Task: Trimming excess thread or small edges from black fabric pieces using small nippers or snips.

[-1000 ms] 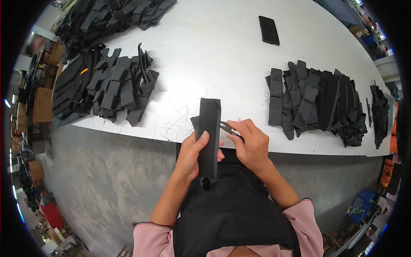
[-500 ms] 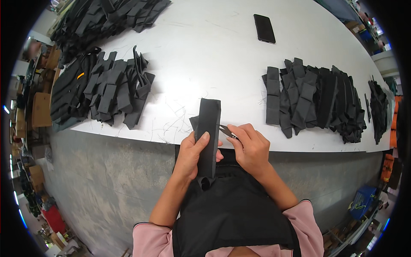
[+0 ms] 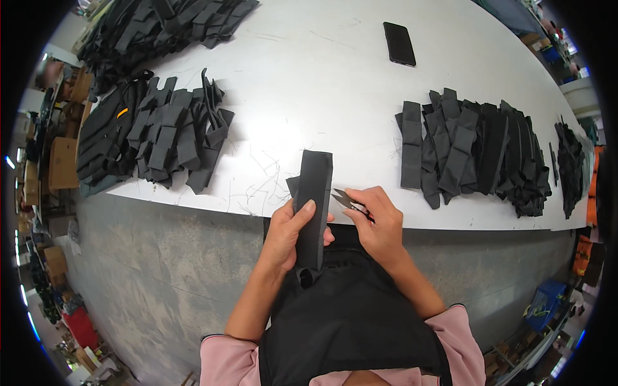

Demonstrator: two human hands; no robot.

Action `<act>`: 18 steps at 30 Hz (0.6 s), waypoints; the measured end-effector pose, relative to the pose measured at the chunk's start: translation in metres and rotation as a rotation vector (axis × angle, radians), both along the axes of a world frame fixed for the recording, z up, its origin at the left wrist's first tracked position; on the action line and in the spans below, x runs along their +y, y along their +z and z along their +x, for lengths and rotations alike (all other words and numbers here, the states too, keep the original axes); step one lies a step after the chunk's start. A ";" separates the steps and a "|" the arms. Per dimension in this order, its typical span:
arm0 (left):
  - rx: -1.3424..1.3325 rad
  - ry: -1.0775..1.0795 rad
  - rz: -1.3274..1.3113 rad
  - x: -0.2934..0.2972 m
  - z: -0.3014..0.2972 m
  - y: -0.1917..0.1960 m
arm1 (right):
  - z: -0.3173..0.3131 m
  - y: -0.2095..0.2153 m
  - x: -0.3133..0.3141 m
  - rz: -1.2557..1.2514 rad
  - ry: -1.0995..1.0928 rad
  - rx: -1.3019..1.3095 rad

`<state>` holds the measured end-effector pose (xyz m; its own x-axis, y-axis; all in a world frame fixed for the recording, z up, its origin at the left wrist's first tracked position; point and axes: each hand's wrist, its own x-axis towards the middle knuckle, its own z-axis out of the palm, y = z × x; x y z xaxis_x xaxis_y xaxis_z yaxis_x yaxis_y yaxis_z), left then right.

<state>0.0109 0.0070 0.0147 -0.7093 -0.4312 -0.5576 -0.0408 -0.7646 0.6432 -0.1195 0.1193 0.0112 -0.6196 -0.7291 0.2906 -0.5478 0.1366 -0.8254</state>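
Far left, off the table: a brown cardboard box (image 3: pixel 64 165), can't see what's in it from this angle, so no clue on contents.
Left of the white, smooth-topped table (image 3: pixel 309 83): black padded fabric pieces with an orange tab (image 3: pixel 106 138), then a pile of dark grey fabric strips (image 3: pixel 174 132) lying beside them. Bigger dark heap (image 3: pixel 167 26) up behind those.
Thread bits (image 3: pixel 251 190): thin dark loose ends scattered near the front edge, just left of the hands.
Left hand (image 3: pixel 286 228): fingers closed around the work, thumb flat on the front, other fingertips peeking out past its right side.
Long flat dark grey fabric strip (image 3: pixel 315 180): in that grip, roughly upright over the table's front edge, with a small flap sticking out on its left.
Small dark metal thread snips (image 3: pixel 351 204): right beside the strip's right edge, can't tell if the tip touches. Blades have spread wider than half a second ago, so my read is they're between cuts.
Right hand (image 3: pixel 381 222): fingers curled in around the snips, not squeezing them fully together.
Black rectangular phone (image 3: pixel 400 45): further back, face unlit.
Right side: a row of dark overlapping fabric strips (image 3: pixel 460 148).
Far right, off the table: a blue plastic crate (image 3: pixel 545 307), contents too small to make out.
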 end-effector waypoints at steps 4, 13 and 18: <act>-0.030 -0.035 -0.028 0.001 -0.001 0.001 | -0.003 -0.008 0.001 0.037 0.033 -0.110; -0.051 -0.131 -0.098 0.006 0.000 0.001 | 0.003 0.001 -0.016 0.049 0.169 0.002; -0.068 -0.140 -0.142 0.008 0.003 0.002 | 0.002 -0.002 -0.017 0.054 0.188 0.201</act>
<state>0.0135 0.0145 0.0168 -0.7307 -0.4093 -0.5464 -0.1867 -0.6500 0.7366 -0.1177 0.1022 0.0093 -0.4058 -0.8437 0.3514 -0.7194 0.0578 -0.6922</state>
